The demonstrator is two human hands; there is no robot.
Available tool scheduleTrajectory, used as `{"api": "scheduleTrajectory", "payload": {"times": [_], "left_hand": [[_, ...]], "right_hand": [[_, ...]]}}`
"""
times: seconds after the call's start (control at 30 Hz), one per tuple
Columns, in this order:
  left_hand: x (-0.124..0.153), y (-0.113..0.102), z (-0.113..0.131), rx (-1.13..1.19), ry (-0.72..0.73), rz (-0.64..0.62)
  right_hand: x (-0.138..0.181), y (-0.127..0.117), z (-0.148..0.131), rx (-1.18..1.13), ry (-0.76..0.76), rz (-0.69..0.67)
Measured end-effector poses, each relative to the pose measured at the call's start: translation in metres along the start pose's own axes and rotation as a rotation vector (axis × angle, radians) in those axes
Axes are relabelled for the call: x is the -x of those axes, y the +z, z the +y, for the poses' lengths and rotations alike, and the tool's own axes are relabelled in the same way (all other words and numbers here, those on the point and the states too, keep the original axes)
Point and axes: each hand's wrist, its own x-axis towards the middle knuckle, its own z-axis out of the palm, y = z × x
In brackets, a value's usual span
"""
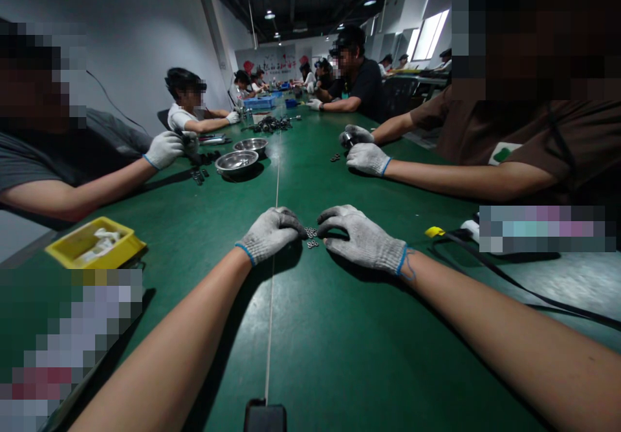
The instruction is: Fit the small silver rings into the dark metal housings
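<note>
Several small metal ring-shaped parts (311, 232), like little bearings or nuts, lie in a tight cluster on the green table, with a few just in front of the main group. My left hand (272, 233), in a grey-white knit glove with a blue cuff, rests at the cluster's left side, fingers bent toward it and fingertips at its edge. On the other side my right hand (361, 238), gloved alike, is curved with thumb and fingers apart, tips close to the parts. Nothing visible is held in either hand; the left fingertips are partly hidden.
Two metal bowls (237, 163) stand farther up the table (310, 354). A yellow bin (94, 244) with white items is at left. A black strap (509, 277) lies at right, a black device (264, 416) at the near edge. Gloved co-workers' hands (367, 159) work on both sides.
</note>
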Motion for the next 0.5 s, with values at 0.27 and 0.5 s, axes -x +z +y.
{"api": "scheduleTrajectory", "payload": {"times": [0.27,0.5], "left_hand": [[0.0000,0.0006,-0.0006,-0.022,-0.012,0.000],[0.0001,0.0014,-0.0014,-0.035,-0.022,0.019]], "right_hand": [[-0.0001,-0.0006,-0.0011,-0.006,-0.004,0.002],[-0.0002,-0.0001,-0.0018,0.001,0.000,-0.010]]}}
